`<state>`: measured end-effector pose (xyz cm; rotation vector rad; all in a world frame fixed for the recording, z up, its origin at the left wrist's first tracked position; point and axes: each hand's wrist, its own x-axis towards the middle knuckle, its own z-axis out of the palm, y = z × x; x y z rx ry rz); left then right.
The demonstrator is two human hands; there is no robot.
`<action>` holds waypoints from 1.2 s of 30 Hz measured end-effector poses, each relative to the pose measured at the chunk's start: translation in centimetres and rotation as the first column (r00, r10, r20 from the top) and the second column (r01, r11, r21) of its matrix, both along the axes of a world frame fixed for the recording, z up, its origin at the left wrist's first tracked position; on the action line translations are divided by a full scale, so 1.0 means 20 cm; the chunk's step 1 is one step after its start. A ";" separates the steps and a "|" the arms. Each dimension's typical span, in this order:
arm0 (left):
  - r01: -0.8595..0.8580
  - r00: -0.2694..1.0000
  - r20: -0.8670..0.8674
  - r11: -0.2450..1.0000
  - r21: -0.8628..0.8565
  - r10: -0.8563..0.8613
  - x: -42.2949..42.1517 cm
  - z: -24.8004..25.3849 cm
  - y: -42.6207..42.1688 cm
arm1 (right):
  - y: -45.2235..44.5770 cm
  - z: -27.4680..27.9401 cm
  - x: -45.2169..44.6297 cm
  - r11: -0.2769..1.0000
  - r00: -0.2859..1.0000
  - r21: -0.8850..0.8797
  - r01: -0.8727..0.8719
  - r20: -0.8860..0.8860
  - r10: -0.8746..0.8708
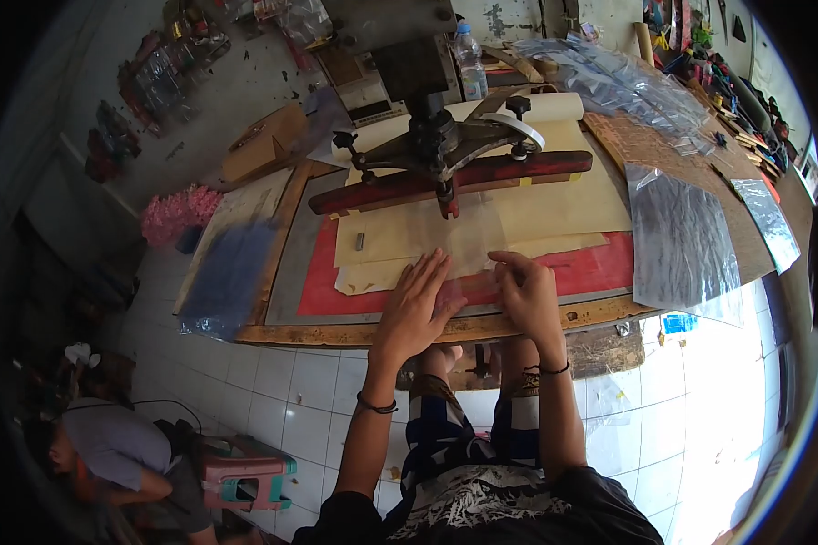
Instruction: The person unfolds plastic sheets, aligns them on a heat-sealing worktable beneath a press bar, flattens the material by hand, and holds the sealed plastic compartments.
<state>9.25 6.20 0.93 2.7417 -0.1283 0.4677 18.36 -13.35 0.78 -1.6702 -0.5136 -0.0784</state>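
A thin clear plastic sheet (473,227) lies on cream paper (554,213) under the machine's head. My left hand (416,304) rests flat at the sheet's near left side, fingers stretched forward and thumb out to the right. At the near right edge, my right hand (529,295) is curled, its index finger and thumb at the sheet's edge; the pinched part is hardly visible. Below the paper is a red sheet (600,263). A small grey metal piece (360,242) sits on the paper to the left. Above stands a press head with a long dark red bar (373,193).
Stacked clear plastic (686,236) hangs over the table's right edge, bluish plastic (232,272) over the left. A water bottle (470,64) stands behind. More plastic film (609,82) lies at the back right. A person (123,445) bends near a stool (245,472) at lower left.
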 end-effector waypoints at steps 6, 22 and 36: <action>0.006 1.000 -0.010 1.000 -0.027 -0.006 -0.02 0.03 -0.03 | -0.02 0.03 0.00 1.000 0.994 -0.007 -0.020 -0.105 0.019; -0.079 0.997 0.005 0.996 0.043 0.078 0.14 -0.03 0.01 | 0.03 -0.05 0.04 0.988 0.986 -0.100 0.117 0.132 -0.103; -0.101 0.995 0.020 0.995 0.006 0.101 0.14 -0.01 -0.01 | 0.02 -0.03 0.02 0.988 0.983 -0.109 0.108 0.157 -0.090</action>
